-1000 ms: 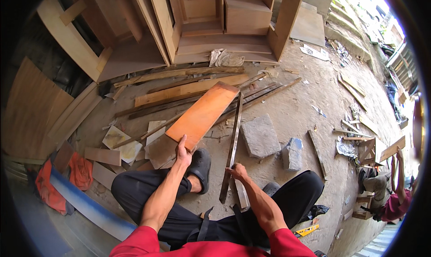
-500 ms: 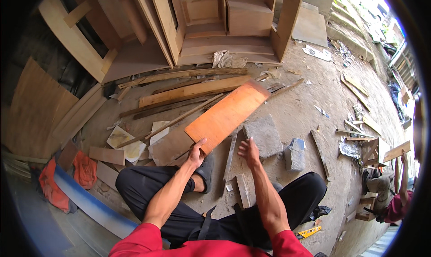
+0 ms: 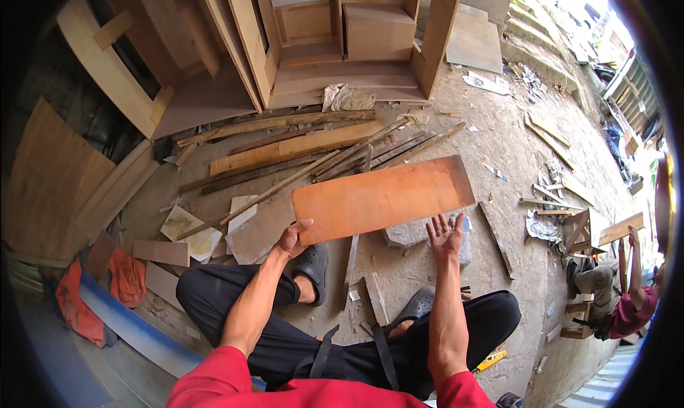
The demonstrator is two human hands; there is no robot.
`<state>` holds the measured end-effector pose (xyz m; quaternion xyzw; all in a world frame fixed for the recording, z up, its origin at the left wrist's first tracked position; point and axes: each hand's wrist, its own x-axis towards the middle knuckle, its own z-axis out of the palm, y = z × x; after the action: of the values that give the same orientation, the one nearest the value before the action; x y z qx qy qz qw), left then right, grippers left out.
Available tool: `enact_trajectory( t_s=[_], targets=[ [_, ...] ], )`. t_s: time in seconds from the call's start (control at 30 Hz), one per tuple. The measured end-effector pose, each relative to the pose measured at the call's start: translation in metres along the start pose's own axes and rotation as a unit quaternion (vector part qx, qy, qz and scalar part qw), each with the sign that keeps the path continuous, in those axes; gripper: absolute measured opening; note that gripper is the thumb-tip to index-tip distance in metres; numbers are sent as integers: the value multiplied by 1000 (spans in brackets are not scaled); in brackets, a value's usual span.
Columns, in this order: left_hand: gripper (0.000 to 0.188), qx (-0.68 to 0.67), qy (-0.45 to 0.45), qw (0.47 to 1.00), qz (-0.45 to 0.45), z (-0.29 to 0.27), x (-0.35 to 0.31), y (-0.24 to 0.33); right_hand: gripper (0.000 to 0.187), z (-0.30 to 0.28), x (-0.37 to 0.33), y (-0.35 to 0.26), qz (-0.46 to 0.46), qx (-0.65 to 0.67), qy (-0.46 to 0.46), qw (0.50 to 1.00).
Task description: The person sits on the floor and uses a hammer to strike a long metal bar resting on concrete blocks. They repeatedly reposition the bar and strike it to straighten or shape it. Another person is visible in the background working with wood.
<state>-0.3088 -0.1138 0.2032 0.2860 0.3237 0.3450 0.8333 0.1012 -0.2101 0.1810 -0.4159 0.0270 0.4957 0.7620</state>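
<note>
A long, flat orange-brown wooden board (image 3: 385,198) is held up in front of me, above my feet. Its left end is gripped at the lower corner by my left hand (image 3: 292,240), thumb on the face. My right hand (image 3: 446,238) has its fingers spread, palm turned up, just below the board's lower edge toward the right end. Whether those fingertips touch the board I cannot tell. Under the board, a rough grey stone block (image 3: 407,235) is partly hidden.
Wooden strips (image 3: 299,142) lie across the ground beyond the board. An open wooden cabinet (image 3: 342,80) stands at the back. Orange cloth (image 3: 128,276) and a blue-white panel (image 3: 135,330) are at left, a yellow tool (image 3: 491,359) near my right knee. Another person (image 3: 634,301) works at far right.
The board has swung from a steep slant to nearly level, its far end coming down and right. My right hand has moved right, to the board's lower edge, fingers spread.
</note>
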Motion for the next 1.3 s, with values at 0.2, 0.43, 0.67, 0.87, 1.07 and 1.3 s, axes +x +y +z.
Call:
enact_trajectory(
  t_s=[0.2,0.43,0.67,0.87,1.07,1.3],
  targets=[
    [68,7,-5,999,-37,-37,12,2,70,-2,-16,-8,-1,-18,-19,1000],
    [59,73,220,973,-1,-89,6,0,54,-2,3,46,152,-151,14,977],
    [61,5,352,932,80,-156,1,-17,54,24,74,128,224,-243,1,944],
    [78,-62,409,907,81,-178,24,-29,57,10,120,144,-29,-747,-81,659],
    [74,-120,442,881,116,-211,55,-46,44,-5,75,166,-141,-866,-135,460],
    [93,-66,476,876,40,-235,87,-76,63,-22,32,245,114,-779,-189,587]
  ],
)
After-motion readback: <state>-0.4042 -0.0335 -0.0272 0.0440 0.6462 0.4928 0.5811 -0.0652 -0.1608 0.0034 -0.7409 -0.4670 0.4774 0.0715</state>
